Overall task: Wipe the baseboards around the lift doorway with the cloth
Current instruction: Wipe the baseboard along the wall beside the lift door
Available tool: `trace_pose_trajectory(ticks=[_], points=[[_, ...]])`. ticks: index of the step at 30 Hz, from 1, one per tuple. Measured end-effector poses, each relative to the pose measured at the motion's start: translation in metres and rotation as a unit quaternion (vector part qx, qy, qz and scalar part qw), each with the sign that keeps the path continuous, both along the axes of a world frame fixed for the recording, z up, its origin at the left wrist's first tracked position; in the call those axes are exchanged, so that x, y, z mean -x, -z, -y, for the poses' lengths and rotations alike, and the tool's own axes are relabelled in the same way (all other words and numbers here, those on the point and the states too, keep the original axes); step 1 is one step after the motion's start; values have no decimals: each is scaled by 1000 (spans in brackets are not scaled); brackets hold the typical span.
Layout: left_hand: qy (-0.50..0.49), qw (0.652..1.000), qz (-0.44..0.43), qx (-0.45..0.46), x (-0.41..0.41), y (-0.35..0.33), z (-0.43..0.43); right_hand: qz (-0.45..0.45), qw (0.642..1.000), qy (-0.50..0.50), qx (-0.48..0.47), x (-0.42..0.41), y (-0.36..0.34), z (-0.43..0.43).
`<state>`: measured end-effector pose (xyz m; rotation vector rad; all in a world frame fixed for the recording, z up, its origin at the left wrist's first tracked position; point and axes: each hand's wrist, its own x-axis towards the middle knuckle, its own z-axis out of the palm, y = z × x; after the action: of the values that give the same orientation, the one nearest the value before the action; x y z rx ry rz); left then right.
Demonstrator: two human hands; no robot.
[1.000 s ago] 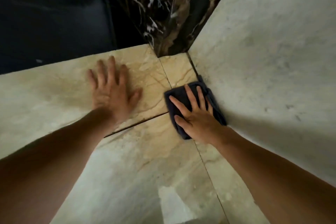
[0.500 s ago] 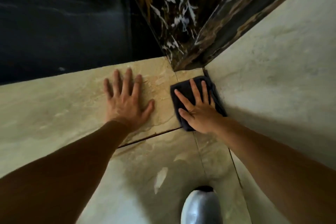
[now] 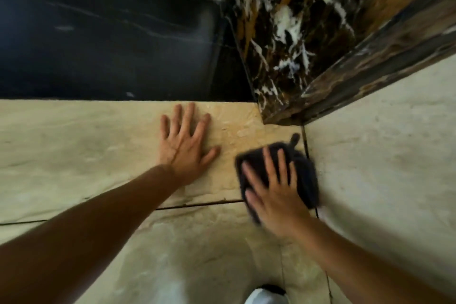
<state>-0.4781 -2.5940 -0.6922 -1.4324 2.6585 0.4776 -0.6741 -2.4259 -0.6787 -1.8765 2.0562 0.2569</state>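
While the dark blue-grey folded cloth (image 3: 303,170) lies flat on the beige marble floor tile (image 3: 222,242), right of frame centre, it sits just beside the dark seam (image 3: 306,145) where the floor meets the pale cream stone wall face (image 3: 382,155) at right. A small loop or tab of the cloth points up-frame toward the corner. The right hand (image 3: 274,187) presses on the cloth with palm down and fingers spread wide; it pins the fabric rather than gripping it, which judged from the pose gives broad, even pressure for a sliding stroke. Blur on this hand and the cloth edges suggests motion; the direction cannot be told.

The left hand (image 3: 183,145) rests flat on the floor tile at frame centre, fingers splayed, holding nothing, well apart from the cloth. Its placement is consistent with bracing body weight in a low crouch.

Above the cloth, the black-and-gold veined marble door surround (image 3: 283,32) meets the floor at a corner. The dark lift doorway recess (image 3: 98,32) fills the upper left. A white shoe tip (image 3: 264,297) shows at the bottom edge.

Judgement: the cloth is working the base of the wall near the surround; the surround's own foot appears next in reach.
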Motion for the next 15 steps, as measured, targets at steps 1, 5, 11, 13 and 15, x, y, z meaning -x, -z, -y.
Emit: trace_pose_trajectory(ticks=[1,5,11,13,15], points=[[-32,999,-8,-2,-10,-2,11,12,999,-53,0,-15,0,-17],[-158,987,-6,13,-63,-1,44,6,991,-135,-16,-24,0,-18],[-145,989,2,22,-77,5,45,-11,998,-55,15,-28,14,131],[-142,990,5,22,-80,4,46,-16,998,-52,10,-30,18,175],[-137,990,1,21,-81,6,47,-12,999,-32,8,-25,22,223]])
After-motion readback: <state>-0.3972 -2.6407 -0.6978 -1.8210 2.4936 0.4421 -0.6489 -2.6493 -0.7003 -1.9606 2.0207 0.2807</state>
